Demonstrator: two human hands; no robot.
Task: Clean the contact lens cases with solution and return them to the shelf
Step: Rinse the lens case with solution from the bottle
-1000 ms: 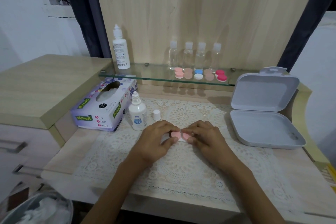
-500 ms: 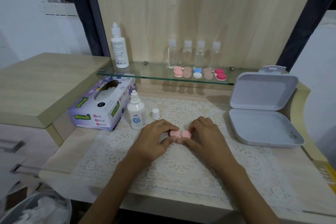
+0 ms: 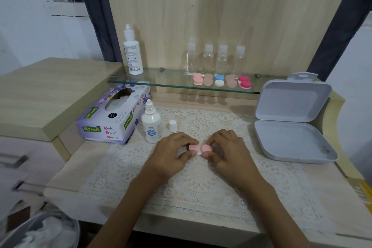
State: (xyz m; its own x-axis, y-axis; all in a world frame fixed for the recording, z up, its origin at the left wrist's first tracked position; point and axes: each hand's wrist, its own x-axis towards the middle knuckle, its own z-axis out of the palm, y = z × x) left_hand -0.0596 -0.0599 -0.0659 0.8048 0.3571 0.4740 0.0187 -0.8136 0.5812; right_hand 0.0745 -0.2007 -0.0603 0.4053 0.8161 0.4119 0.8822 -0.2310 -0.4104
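Hands: the left hand (image 3: 171, 155) and the right hand (image 3: 231, 155) sit low on the lace mat (image 3: 201, 187), each with its fingers curled round one cap of the pink lens case (image 3: 198, 148).
Case in hand: it lies on the mat between the two hands, both pink caps on (twisting on or off, I cannot tell).
Solution: the small solution bottle (image 3: 151, 125) stands uncapped just left of the hands, with its white cap (image 3: 172, 125) beside it.
Beside: the tissue box (image 3: 112, 119) is to the left and the open grey box (image 3: 291, 127) to the right.
Shelf: five more lens cases (image 3: 219, 81) sit in a row on the glass shelf (image 3: 181, 86).
Progress: probably mid-task, one case out on the surface and not yet returned to the shelf; which shelf cases are already cleaned cannot be told.
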